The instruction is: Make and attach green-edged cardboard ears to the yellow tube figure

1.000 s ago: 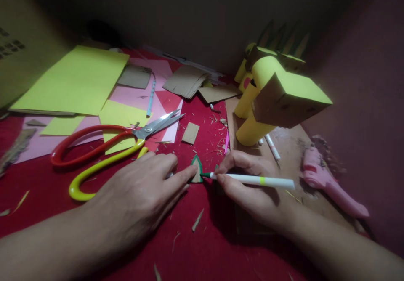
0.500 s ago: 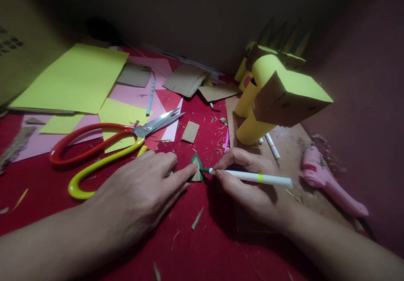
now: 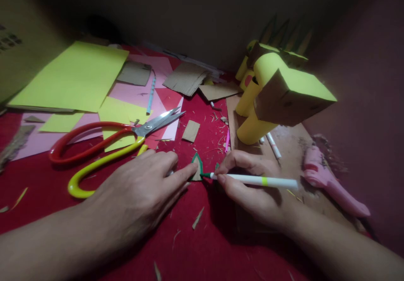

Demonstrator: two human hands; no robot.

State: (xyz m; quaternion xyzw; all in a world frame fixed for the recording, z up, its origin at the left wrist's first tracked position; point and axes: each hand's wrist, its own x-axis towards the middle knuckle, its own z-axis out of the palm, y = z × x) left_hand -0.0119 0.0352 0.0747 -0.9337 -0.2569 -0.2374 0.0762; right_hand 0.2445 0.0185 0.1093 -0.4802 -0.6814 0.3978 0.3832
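A small pointed cardboard piece (image 3: 197, 172) with a green edge lies on the red cloth. The index fingertip of my left hand (image 3: 143, 184) presses on its left side, the other fingers bent and close together. My right hand (image 3: 249, 180) pinches a white marker (image 3: 261, 180) with a yellow-green band. The marker's green tip touches the piece's lower right edge. Partly hidden behind the right fingertips is another green-edged bit (image 3: 217, 166). Red-and-yellow-handled scissors (image 3: 143, 133) lie half open beyond my left hand.
Yellow sheets (image 3: 78, 77), pink paper (image 3: 132, 89) and cardboard scraps (image 3: 185, 78) lie at the back left. On the right, a yellow paper-and-cardboard figure (image 3: 293, 98) stands on a cardboard board (image 3: 232, 123), near a pink glue gun (image 3: 331, 184). Shavings litter the red cloth (image 3: 176, 247).
The marker tip has moved slightly down along the piece's right edge, and my right hand has shifted a little to the right. My left hand stays in place.
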